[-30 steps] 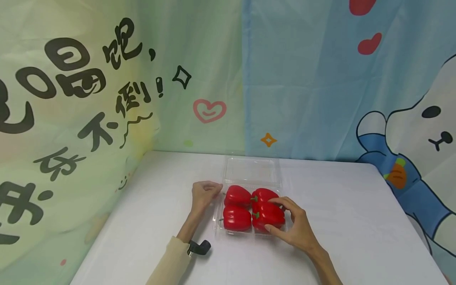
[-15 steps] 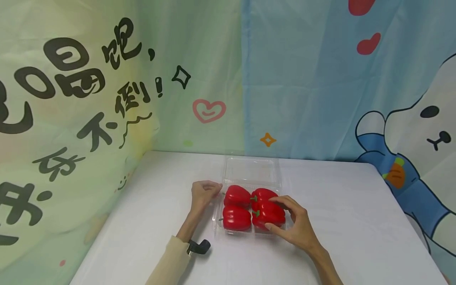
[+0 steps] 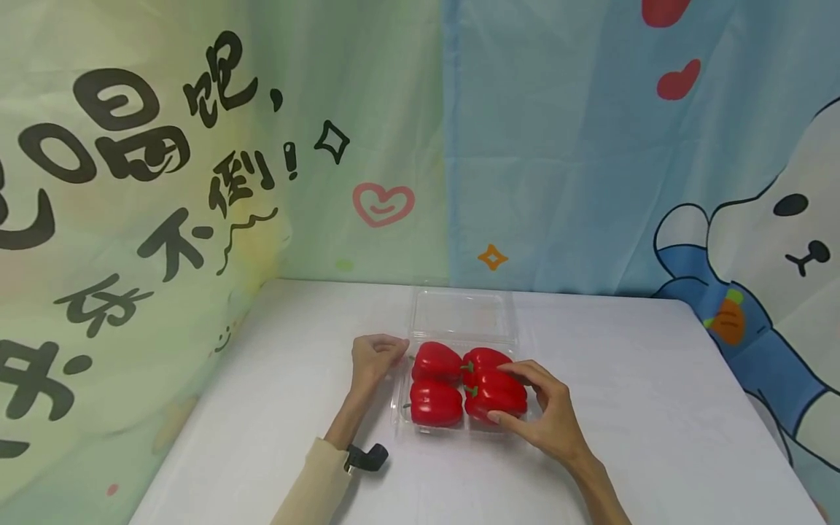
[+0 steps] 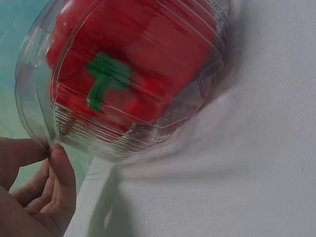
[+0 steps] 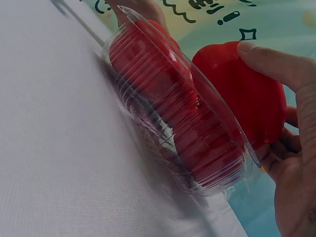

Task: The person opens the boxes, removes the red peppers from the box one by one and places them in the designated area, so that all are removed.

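Observation:
Several glossy red bell peppers with green stems sit in a clear plastic clamshell box (image 3: 428,429), its lid (image 3: 463,313) laid back. At the box's upper left, my left hand (image 3: 377,357) pinches the rim between thumb and fingertip, as the left wrist view shows. Thumb and fingers of my right hand (image 3: 547,408) grip the front right bell pepper (image 3: 496,395) from its right side. In the right wrist view this held pepper (image 5: 242,94) stands above the rim. A green stem (image 4: 106,79) shows through the box wall in the left wrist view.
The box stands on a white-covered table (image 3: 289,350). Behind it hangs a printed curtain (image 3: 551,160), meeting the table's back edge. A black strap device (image 3: 367,456) is worn on the left wrist.
The pepper in my right hand has shifted very slightly up and to the right. My left hand stays at the box rim.

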`<state>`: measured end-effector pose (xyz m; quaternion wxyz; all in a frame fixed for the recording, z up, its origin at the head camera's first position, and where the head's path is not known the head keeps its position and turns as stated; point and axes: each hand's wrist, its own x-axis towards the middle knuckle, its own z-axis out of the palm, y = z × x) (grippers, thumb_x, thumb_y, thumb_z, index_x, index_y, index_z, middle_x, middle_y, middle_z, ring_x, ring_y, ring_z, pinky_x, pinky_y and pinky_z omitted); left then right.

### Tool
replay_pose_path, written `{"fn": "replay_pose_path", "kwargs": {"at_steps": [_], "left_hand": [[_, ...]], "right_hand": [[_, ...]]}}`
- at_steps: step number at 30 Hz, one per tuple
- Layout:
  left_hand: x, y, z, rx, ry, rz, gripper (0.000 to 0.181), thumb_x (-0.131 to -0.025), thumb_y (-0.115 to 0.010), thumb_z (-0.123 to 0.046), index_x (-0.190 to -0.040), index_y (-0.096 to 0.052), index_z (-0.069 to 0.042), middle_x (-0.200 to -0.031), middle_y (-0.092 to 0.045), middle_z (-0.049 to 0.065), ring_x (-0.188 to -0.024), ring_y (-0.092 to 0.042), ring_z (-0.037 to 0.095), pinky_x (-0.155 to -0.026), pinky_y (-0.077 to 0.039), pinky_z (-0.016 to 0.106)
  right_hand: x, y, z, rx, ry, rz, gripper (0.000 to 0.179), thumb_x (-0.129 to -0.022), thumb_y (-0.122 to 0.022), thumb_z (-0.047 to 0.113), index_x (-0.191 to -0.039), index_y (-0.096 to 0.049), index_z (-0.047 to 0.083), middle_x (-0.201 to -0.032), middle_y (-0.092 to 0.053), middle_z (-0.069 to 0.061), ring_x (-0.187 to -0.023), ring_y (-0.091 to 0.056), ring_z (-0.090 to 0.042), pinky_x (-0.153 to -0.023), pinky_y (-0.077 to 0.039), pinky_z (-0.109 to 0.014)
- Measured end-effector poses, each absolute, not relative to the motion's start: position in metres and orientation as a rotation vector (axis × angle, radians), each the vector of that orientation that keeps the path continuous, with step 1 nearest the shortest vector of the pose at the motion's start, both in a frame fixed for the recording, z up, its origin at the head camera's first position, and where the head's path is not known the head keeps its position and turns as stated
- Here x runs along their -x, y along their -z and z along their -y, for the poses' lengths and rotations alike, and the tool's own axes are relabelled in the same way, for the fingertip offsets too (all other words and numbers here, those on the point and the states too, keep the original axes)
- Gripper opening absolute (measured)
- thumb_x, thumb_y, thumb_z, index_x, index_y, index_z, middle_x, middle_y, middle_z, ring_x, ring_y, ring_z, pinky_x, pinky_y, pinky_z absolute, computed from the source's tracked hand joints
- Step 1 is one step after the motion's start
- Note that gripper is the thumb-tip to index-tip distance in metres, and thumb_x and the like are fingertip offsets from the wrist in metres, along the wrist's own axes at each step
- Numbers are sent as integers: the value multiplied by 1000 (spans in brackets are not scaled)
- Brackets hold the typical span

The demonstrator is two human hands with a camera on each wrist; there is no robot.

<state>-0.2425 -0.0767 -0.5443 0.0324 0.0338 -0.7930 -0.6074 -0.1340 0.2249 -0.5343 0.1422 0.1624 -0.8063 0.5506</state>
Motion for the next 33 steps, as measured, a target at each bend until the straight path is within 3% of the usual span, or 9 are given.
{"fn": "replay_pose_path", "kwargs": {"at_steps": [33], "left_hand": [[240,541,75,-114,1866,2450,20,-96,-81,-16,-95,-81,4,-85,-82,18,-71,-77,18,-64,-60,27]], "right_hand": [[134,528,-221,-462,-1654,2218,69,-73,-96,-7,-138,-74,6,-127,-73,-10,-118,-69,-8,-98,-60,-22]]}}
